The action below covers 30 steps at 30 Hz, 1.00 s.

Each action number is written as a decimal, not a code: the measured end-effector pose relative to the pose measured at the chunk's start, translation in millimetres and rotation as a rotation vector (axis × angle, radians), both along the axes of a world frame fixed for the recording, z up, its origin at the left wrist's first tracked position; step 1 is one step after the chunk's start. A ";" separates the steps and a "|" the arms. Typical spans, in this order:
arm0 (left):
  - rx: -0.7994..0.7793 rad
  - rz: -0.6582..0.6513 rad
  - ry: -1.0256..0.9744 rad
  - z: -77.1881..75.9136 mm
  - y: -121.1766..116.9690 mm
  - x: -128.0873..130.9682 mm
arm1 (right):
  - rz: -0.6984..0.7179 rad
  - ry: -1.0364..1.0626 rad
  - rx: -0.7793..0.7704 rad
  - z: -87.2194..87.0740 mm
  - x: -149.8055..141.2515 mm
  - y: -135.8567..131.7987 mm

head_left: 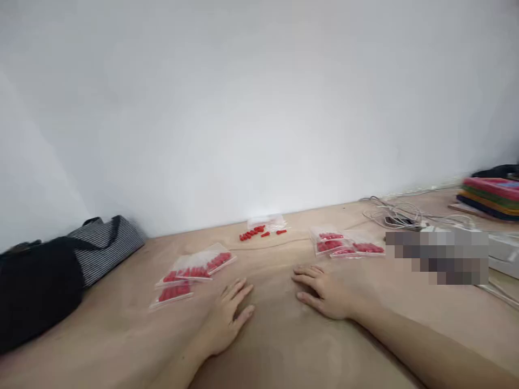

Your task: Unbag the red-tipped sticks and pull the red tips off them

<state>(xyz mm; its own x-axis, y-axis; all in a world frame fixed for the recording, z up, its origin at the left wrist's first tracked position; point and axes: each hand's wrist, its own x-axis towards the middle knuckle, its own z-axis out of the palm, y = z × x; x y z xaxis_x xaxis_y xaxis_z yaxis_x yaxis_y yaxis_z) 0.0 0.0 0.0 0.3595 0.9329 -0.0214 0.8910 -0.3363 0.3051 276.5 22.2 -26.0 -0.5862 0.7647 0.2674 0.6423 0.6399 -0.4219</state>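
Palm down on the wooden table (275,329), my left hand (227,319) lies open with its fingers stretched out and holds nothing. My right hand (324,294) rests likewise on the table, fingers extended, nothing in it. Just beyond the left hand are several clear plastic bags (174,292) with small red pieces inside. Past the right hand lies another group of clear bags (330,246) with red pieces. Between the two groups, farther back, several loose small red pieces (251,233) lie in front of some clear plastic bags (267,221). The exact kind of the pieces is too small to tell.
A black and striped fabric bag (101,254) lies at the left. White cables (399,213) are tangled at the back right, near a blurred-out patch and a white box-like object (505,251). A stack of coloured items (490,197) sits at the far right. A white wall (259,108) borders the table's back.
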 end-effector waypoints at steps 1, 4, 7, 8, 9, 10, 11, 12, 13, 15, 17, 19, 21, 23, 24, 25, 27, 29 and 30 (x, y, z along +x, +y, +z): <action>0.000 -0.007 0.006 -0.5 -0.2 -0.9 | 0.005 -0.006 0.015 0.2 0.0 -0.6; -0.013 -0.001 -0.099 -2.6 0.1 -3.4 | 0.011 0.055 -0.010 0.3 0.0 -1.7; -0.038 0.045 -0.387 -4.5 2.5 -4.0 | 0.000 0.233 -0.135 -0.6 -0.8 0.1; -0.050 0.076 -0.546 -4.6 3.8 -3.5 | -0.006 0.349 -0.220 -0.8 -1.2 1.6; -0.073 0.115 -0.737 -4.2 5.1 -2.6 | -0.004 0.500 -0.333 -0.9 -1.7 3.6; -0.115 0.161 -0.944 -3.3 6.5 -1.4 | 0.006 0.678 -0.469 -0.8 -2.1 5.9; -0.172 0.213 -1.147 -2.1 8.0 -0.1 | 0.021 0.868 -0.618 -0.4 -2.3 8.3; -0.234 0.278 -1.328 -0.7 9.4 1.0 | 0.031 1.055 -0.766 0.1 -2.3 10.9; -0.288 0.355 -1.474 0.7 10.9 1.9 | 0.029 1.221 -0.900 0.7 -2.2 13.3; -0.353 0.508 -1.647 2.7 13.6 2.4 | -0.020 1.449 -1.095 1.8 -1.4 17.2; -0.388 0.594 -1.715 2.9 15.9 1.6 | -0.070 1.542 -1.205 2.5 -0.7 19.5; -0.435 0.598 -1.724 2.1 17.2 0.5 | -0.075 1.557 -1.261 2.7 -0.7 20.4; -0.447 0.586 -1.704 1.5 17.6 0.1 | -0.075 1.555 -1.275 2.7 -1.3 20.6; -0.433 0.579 -1.680 1.6 17.5 0.8 | -0.084 1.556 -1.265 2.1 -2.1 20.8; -0.424 0.575 -1.664 1.8 17.3 1.5 | -0.088 1.556 -1.255 1.5 -2.5 21.1; -0.412 0.575 -1.641 2.0 17.1 2.2 | -0.090 1.553 -1.242 0.5 -3.0 21.5; -0.359 0.574 -1.546 1.2 16.3 3.2 | -0.096 1.531 -1.189 -2.3 -3.7 22.3; -0.232 0.527 -1.320 -1.2 14.4 3.1 | -0.129 1.464 -1.042 -5.6 -4.2 21.8; -0.151 0.474 -1.150 -3.0 13.0 2.7 | -0.150 1.396 -0.923 -6.9 -4.2 20.7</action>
<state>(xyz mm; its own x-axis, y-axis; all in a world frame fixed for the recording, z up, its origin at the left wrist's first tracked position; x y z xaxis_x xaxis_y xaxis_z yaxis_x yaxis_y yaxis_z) 2.7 13.0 -3.0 -0.1289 0.9910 -0.0356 0.1068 0.0495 0.9931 272.3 42.9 -32.8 -0.2163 0.9748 -0.0548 -0.4936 -0.1576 -0.8553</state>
